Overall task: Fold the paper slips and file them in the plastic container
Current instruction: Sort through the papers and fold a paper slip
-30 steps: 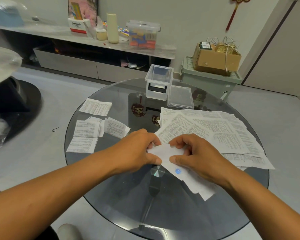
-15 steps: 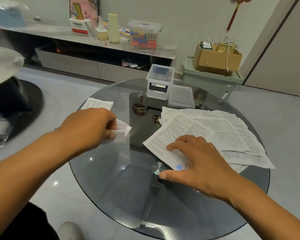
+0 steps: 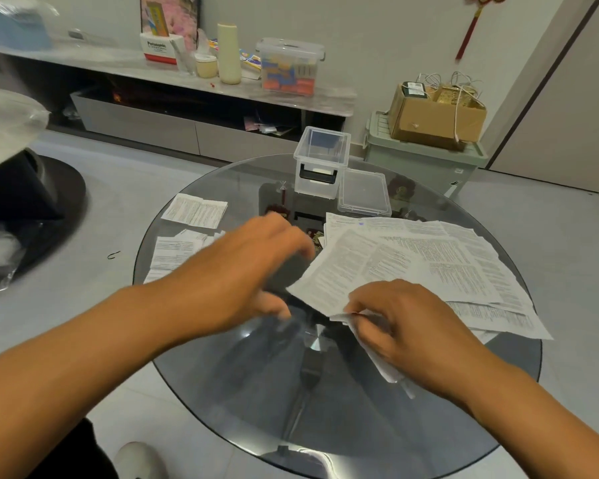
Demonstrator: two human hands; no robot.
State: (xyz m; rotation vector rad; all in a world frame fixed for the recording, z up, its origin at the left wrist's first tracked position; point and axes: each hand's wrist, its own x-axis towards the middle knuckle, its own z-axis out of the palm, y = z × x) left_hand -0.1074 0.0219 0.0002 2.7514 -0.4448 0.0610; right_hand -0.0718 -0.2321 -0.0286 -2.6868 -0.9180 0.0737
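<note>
My left hand (image 3: 253, 267) is motion-blurred, so I cannot tell how its fingers lie; it hides part of the folded white printed slips (image 3: 173, 252). Print on the spread white sheets (image 3: 429, 267) is too small to read.

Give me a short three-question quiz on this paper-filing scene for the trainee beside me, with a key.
1. True or false: the clear plastic container has its lid on.
2. Which hand pinches a paper slip? A) left hand B) right hand C) neither
3. Fill in: the folded slips lie on the ___ side of the glass table, from the person's view.

Key:
1. False: the container is open, and its lid lies flat beside it.
2. B: the left hand holds nothing.
3. Left: the unfolded sheets are spread on the right.
</note>
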